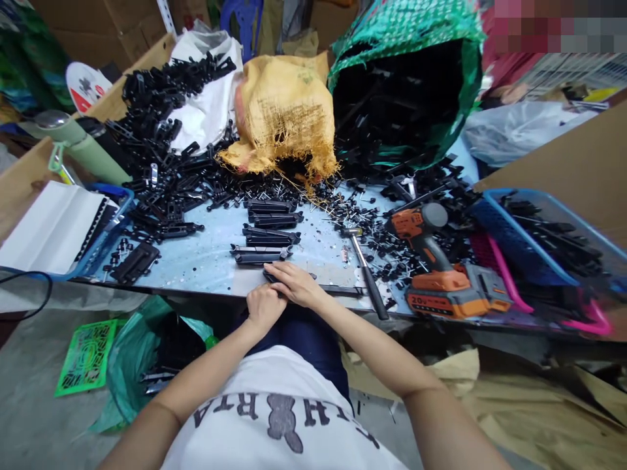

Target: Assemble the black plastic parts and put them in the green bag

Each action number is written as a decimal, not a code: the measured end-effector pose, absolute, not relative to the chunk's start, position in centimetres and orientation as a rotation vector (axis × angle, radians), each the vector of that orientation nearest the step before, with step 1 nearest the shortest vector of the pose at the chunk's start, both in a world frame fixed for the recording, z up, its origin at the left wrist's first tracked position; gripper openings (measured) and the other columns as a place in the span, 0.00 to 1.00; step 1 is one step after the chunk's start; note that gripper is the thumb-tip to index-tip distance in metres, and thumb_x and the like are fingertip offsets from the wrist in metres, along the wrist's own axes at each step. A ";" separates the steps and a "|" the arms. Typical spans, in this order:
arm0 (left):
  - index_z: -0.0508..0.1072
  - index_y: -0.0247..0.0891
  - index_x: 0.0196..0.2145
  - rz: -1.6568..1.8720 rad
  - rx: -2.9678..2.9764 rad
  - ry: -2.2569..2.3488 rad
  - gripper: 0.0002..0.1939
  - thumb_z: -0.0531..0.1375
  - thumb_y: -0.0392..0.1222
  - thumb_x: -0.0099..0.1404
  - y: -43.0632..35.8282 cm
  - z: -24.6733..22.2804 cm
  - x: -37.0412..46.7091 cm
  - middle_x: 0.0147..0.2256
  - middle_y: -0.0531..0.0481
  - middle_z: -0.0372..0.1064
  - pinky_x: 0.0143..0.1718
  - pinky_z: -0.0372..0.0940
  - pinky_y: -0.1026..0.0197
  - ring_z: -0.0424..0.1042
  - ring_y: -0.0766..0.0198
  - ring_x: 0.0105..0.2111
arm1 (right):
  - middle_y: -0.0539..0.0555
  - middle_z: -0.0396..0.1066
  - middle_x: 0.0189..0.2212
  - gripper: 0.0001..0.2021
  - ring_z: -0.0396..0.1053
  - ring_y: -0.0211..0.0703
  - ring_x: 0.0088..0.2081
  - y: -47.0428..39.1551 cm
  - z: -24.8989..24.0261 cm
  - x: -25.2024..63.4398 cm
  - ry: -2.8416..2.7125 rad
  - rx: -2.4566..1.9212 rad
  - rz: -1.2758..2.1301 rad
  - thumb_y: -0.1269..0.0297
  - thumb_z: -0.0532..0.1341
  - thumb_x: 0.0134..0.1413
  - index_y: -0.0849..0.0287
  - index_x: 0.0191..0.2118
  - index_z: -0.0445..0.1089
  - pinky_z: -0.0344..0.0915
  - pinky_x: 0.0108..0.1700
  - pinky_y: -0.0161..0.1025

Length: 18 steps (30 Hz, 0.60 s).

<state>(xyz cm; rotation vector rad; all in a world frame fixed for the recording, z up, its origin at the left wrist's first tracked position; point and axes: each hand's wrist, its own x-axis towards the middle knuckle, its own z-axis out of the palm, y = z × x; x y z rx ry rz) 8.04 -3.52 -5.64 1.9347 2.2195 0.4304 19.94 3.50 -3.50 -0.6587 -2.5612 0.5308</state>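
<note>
At near edge of pale-blue counter | right hand holding slim black plastic part, probably steadying it | left hand curling alongside, cannot tell its grip

L hand: 1
R hand: 1
Blk. pcs.: too many to ct.
Drill: 1
Hammer: 1
Yel. sack: 1
Grn. woven sack: 1
Blue baskets: 2
Grn. flask: 1

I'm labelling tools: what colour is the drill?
The drill is orange and dark grey, clearest in the head view.
</note>
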 end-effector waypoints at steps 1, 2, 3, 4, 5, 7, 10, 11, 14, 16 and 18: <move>0.76 0.33 0.28 0.399 1.894 2.229 0.14 0.53 0.42 0.60 -3.4 -5.4 8.1 0.26 0.41 0.73 0.27 0.60 0.59 0.73 0.54 0.28 | 0.59 0.63 0.53 0.22 0.60 0.45 0.53 3.6 -3.7 19.8 -2.538 -0.665 0.559 0.59 0.47 0.63 0.57 0.61 0.54 0.61 0.54 0.45; 0.76 0.33 0.28 0.383 1.873 2.228 0.15 0.52 0.43 0.60 -3.3 -5.2 8.0 0.26 0.40 0.73 0.28 0.60 0.59 0.73 0.54 0.28 | 0.58 0.64 0.52 0.21 0.61 0.44 0.53 3.6 -3.8 19.7 -2.511 -0.678 0.585 0.60 0.47 0.63 0.56 0.61 0.55 0.61 0.54 0.45; 0.76 0.34 0.27 0.375 1.878 2.212 0.16 0.52 0.45 0.61 -3.2 -5.1 7.7 0.27 0.40 0.74 0.28 0.60 0.59 0.73 0.54 0.28 | 0.57 0.64 0.52 0.21 0.61 0.43 0.52 3.6 -3.9 19.8 -2.485 -0.698 0.606 0.60 0.47 0.64 0.55 0.60 0.56 0.62 0.53 0.44; 0.76 0.34 0.27 0.373 1.898 2.189 0.17 0.52 0.46 0.61 -3.2 -4.9 7.5 0.27 0.41 0.74 0.28 0.60 0.60 0.73 0.54 0.29 | 0.57 0.64 0.51 0.20 0.61 0.43 0.51 3.6 -4.0 19.8 -2.465 -0.723 0.622 0.60 0.47 0.64 0.54 0.60 0.56 0.62 0.52 0.44; 0.76 0.34 0.27 0.374 1.926 2.164 0.18 0.53 0.48 0.61 -3.2 -4.8 7.2 0.27 0.41 0.74 0.28 0.60 0.60 0.73 0.55 0.29 | 0.57 0.64 0.50 0.20 0.62 0.43 0.50 3.6 -4.0 19.9 -2.451 -0.753 0.631 0.60 0.46 0.64 0.53 0.60 0.56 0.63 0.52 0.44; 0.76 0.34 0.27 0.376 1.967 2.123 0.18 0.53 0.49 0.62 -3.2 -4.8 6.9 0.28 0.41 0.74 0.29 0.60 0.61 0.73 0.55 0.30 | 0.56 0.65 0.48 0.20 0.62 0.43 0.49 3.5 -3.9 19.8 -2.440 -0.827 0.630 0.59 0.46 0.64 0.52 0.60 0.57 0.63 0.51 0.44; 0.76 0.33 0.27 0.372 1.950 2.116 0.17 0.53 0.46 0.63 -2.9 -4.9 7.0 0.27 0.40 0.74 0.29 0.60 0.61 0.73 0.56 0.29 | 0.56 0.65 0.46 0.20 0.62 0.44 0.48 3.5 -3.8 19.4 -2.458 -0.896 0.619 0.58 0.46 0.64 0.50 0.60 0.57 0.64 0.50 0.45; 0.76 0.33 0.27 0.372 1.947 2.117 0.17 0.53 0.46 0.63 -2.8 -4.9 7.0 0.27 0.40 0.74 0.29 0.60 0.61 0.73 0.56 0.29 | 0.56 0.65 0.46 0.20 0.62 0.44 0.48 3.5 -3.8 19.3 -2.468 -0.895 0.626 0.58 0.46 0.64 0.50 0.60 0.57 0.64 0.50 0.44; 0.76 0.34 0.26 0.401 2.004 2.098 0.17 0.54 0.48 0.62 -2.8 -5.1 6.8 0.27 0.41 0.74 0.29 0.61 0.61 0.73 0.57 0.28 | 0.56 0.64 0.46 0.20 0.62 0.44 0.48 3.4 -3.8 19.2 -2.480 -0.878 0.628 0.58 0.46 0.64 0.49 0.60 0.57 0.63 0.50 0.44; 0.76 0.34 0.26 0.422 2.043 2.102 0.17 0.54 0.48 0.62 -2.9 -5.1 6.4 0.26 0.41 0.73 0.29 0.61 0.61 0.73 0.57 0.28 | 0.56 0.64 0.46 0.21 0.62 0.44 0.48 3.4 -3.9 19.2 -2.462 -0.922 0.604 0.58 0.46 0.64 0.50 0.60 0.56 0.63 0.50 0.44; 0.76 0.33 0.26 0.423 2.051 2.124 0.17 0.54 0.47 0.62 -2.8 -5.1 6.1 0.26 0.41 0.73 0.29 0.61 0.61 0.73 0.57 0.28 | 0.57 0.64 0.45 0.21 0.62 0.45 0.47 3.3 -4.0 19.2 -2.454 -0.977 0.565 0.57 0.46 0.64 0.52 0.60 0.57 0.64 0.50 0.44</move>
